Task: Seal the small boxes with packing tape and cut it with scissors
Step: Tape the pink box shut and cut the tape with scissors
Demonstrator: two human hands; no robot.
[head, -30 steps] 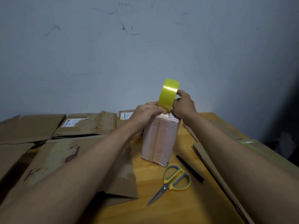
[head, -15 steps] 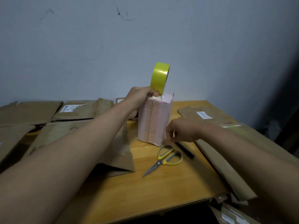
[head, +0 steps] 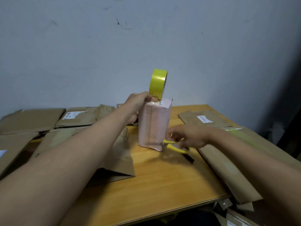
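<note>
The tall pink tape-wrapped cardboard box (head: 154, 124) stands upright on the wooden table (head: 162, 180), likely light and tippy. The left hand (head: 138, 103) pinches the yellow tape roll (head: 158, 84) at its top edge. The blurred right hand (head: 187, 137) grips the yellow-handled scissors (head: 175, 146) beside its base.

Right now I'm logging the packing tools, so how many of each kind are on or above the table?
Yellow packing tape roll: 1
Yellow-handled scissors: 1
Black marker pen: 1
Pink upright box: 1
Total: 4
</note>
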